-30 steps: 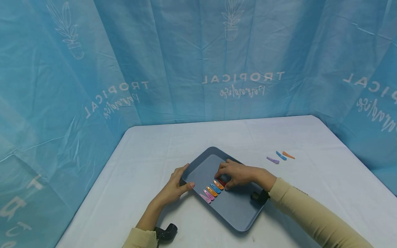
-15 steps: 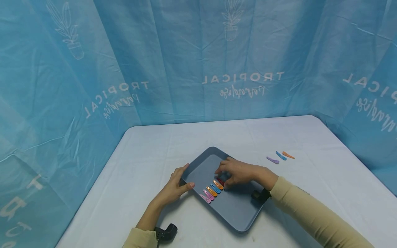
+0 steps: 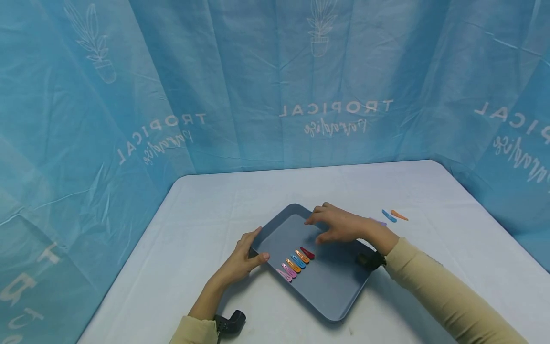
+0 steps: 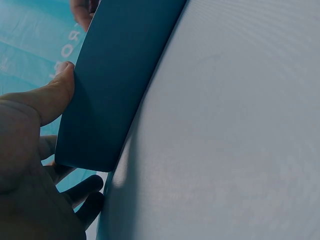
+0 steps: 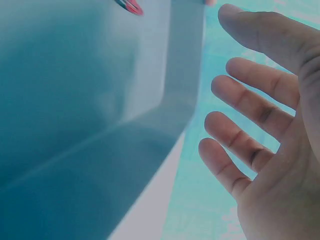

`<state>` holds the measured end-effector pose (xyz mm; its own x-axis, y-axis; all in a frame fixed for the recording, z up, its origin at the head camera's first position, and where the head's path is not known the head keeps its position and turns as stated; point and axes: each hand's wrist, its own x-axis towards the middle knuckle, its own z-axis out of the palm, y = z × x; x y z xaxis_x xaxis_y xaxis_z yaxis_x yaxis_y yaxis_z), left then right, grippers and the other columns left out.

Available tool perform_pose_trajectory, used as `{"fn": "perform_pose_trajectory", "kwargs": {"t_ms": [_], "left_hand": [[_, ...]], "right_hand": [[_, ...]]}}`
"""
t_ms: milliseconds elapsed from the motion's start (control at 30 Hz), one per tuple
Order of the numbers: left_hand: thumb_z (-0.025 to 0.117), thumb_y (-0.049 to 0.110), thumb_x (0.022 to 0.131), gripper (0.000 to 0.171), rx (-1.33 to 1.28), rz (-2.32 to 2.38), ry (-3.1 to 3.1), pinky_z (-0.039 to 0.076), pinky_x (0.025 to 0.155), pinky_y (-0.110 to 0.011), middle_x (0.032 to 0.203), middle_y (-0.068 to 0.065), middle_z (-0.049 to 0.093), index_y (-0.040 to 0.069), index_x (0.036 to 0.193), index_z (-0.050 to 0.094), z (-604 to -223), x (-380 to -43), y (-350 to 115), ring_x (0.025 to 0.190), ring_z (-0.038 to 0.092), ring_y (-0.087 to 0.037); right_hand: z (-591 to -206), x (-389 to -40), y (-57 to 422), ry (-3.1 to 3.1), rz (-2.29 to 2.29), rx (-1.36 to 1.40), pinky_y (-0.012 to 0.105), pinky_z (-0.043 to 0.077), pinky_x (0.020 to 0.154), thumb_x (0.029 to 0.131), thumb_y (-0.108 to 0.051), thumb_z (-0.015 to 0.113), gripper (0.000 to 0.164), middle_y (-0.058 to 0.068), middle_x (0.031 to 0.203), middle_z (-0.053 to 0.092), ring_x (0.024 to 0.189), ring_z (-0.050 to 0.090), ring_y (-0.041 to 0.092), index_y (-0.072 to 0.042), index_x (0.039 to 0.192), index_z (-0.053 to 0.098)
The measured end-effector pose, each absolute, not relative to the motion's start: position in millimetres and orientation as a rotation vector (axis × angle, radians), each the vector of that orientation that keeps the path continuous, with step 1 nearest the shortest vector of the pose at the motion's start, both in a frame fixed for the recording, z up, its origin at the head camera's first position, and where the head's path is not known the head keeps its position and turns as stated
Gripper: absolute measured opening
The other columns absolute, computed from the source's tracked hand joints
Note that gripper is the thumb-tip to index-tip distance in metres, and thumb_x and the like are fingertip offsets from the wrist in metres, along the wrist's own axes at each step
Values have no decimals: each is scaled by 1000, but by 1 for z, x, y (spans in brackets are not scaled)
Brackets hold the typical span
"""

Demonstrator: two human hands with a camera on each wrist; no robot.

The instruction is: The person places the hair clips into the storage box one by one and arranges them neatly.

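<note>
Hair clips (image 3: 297,261) line up inside the tray (image 3: 331,282), its edge gripped by the left hand (image 3: 239,263), likely to steady it, while the right hand (image 3: 342,224) hovers, fingers parted, holding nothing.

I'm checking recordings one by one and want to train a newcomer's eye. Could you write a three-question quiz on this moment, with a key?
1. In the row of hair clips in the tray, which colour is the end clip nearest the right hand?
2. What does the left hand hold?
A) a hair clip
B) the tray
C) nothing
3. True or false: the right hand's fingers pinch a hair clip.

Key:
1. Red.
2. B.
3. False: the right wrist view shows those fingers apart and holding nothing.
</note>
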<state>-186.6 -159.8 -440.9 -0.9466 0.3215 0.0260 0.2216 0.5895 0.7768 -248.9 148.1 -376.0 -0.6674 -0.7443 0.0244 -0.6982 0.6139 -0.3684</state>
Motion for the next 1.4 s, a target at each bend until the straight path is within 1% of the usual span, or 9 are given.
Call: {"fn": "perform_pose_trajectory", "kwargs": {"t_ms": [133,233,467,633,800,967,1200,1400], "left_hand": [[68,35,86,81,452,1296,2685,25,108,-61,150,-14,29,18,151,23,-440,-185,-160,139,25,-34],[67,35,87,80,456,1295,2688,25,108,-61,150,-14,29,18,151,23,-440,-186,-160,139,25,-34],[66,39,87,82,488,1288,2694,26,107,-62,149,-16,30,16,151,22,-442,-187,-161,138,26,-36],[66,40,87,82,490,1281,2698,26,107,-62,149,-17,30,17,152,22,-443,-188,-161,138,26,-36],[66,39,87,81,487,1280,2700,26,107,-62,149,-16,30,18,152,22,-442,-188,-161,138,26,-36],[66,40,87,82,499,1280,2695,26,107,-62,148,-17,30,16,152,22,-442,-187,-162,137,27,-36],[66,38,87,81,504,1292,2697,26,107,-62,148,-18,30,15,151,22,-442,-187,-162,137,27,-37],[67,37,87,81,494,1309,2697,26,107,-63,148,-17,31,16,151,23,-442,-186,-161,137,27,-37]], "right_hand": [[-368,-250,158,2745,-601,-1171,38,46,88,82,-28,74,48,0,124,57,109,45,17,-18,127,59],[-364,-252,168,2774,-645,-1141,40,46,89,81,-26,74,48,0,123,58,110,46,18,-17,126,59],[-364,-257,194,2822,-710,-1078,41,45,87,83,-27,72,49,3,122,58,109,46,22,-16,129,58],[-369,-258,213,2885,-769,-1016,42,45,84,83,-26,72,48,6,121,59,107,47,23,-12,127,59],[-375,-260,233,2953,-780,-956,46,43,87,83,-25,72,49,10,122,58,108,46,24,-9,127,59],[-383,-263,254,3016,-773,-836,46,43,86,83,-25,73,51,12,123,57,108,44,26,-7,128,58],[-395,-265,279,3054,-798,-714,53,41,88,83,-20,73,50,18,124,55,108,42,30,-4,127,57],[-402,-268,292,3042,-813,-617,54,40,87,84,-20,72,50,20,127,52,108,39,32,-3,128,56]]}}
